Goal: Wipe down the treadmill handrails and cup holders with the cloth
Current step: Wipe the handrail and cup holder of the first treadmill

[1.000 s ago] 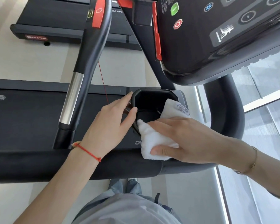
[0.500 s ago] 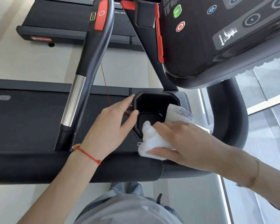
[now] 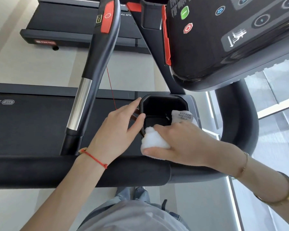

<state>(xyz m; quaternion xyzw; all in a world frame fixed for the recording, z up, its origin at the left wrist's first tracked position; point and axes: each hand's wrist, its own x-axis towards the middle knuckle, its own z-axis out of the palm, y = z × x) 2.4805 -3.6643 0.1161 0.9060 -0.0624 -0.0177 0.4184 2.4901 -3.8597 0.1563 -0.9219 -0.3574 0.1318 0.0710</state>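
Over the last second the right hand (image 3: 182, 144), fingers grasping the bunched cloth (image 3: 153, 141), has slid farther onto the cup holder (image 3: 163, 99) rim, so wiping continues while the left hand (image 3: 117, 130) steadies it, fingers straight.

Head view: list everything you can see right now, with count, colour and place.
Folded terry cloth: one, white, on the cup holder's near rim under the right hand.
Moulded plastic cup holder: one, black, centre, below the console.
Padded front handrail: one, black, across the lower frame.
Chrome-banded side handrail: one, black with red button, upper left.
Control console: one, black with green and red buttons, top right.
Running belt: one, black, left.
Second treadmill: one, black, top left.
Left hand: one, red string bracelet, fingers on the holder's left rim.
Right hand: one, grips the cloth.
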